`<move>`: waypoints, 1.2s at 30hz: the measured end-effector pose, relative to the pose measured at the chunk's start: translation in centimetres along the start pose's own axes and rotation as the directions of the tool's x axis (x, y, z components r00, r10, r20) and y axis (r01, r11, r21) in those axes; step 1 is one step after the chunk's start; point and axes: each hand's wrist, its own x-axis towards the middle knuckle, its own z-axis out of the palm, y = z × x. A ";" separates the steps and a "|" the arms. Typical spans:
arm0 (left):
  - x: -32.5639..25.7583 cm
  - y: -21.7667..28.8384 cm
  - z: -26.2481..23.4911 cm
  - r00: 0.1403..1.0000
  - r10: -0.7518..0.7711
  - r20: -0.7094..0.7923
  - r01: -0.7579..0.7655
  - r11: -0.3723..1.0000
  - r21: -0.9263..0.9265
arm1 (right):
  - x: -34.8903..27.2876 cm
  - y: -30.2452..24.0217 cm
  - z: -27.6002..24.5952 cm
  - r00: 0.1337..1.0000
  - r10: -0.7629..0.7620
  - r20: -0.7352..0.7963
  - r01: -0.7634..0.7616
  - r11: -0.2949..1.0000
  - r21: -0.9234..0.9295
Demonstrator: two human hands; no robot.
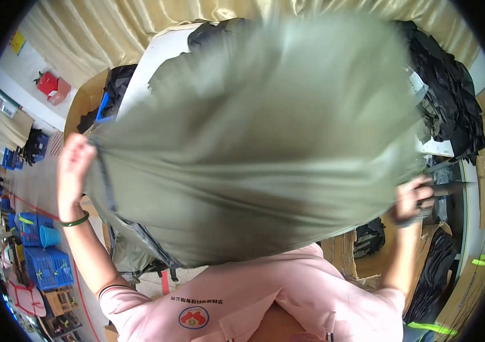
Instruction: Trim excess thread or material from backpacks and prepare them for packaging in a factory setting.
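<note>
Olive-green fabric of a garment (254,142) fills most of the view, spread wide and blurred by motion, held up between the two hands over a white table (157,51). The left hand (74,162) is closed on the garment's left edge, beside a dark seam or zipper line that runs down that edge. The right hand (413,199) is closed on the right edge, fingers curled around bunched cloth. A green bangle (75,220) sits on the left wrist.

Judged from this spread, the step in hand is shaking the garment flat. To do it well, keep both grips at matching height on opposite edges, hold the cloth taut between them, and keep the lower hem clear of the pink shirt (254,302). Black garments (448,91) piled on the far right of the table could snag the right edge; keep it apart from them. Blue crates (40,251) stand on the floor, near left.
</note>
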 end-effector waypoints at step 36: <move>0.8 9.6 47.6 0.200 0.368 0.908 0.585 0.698 -0.412 | -0.4 4.9 8.6 0.652 0.109 0.750 0.572 0.578 -0.582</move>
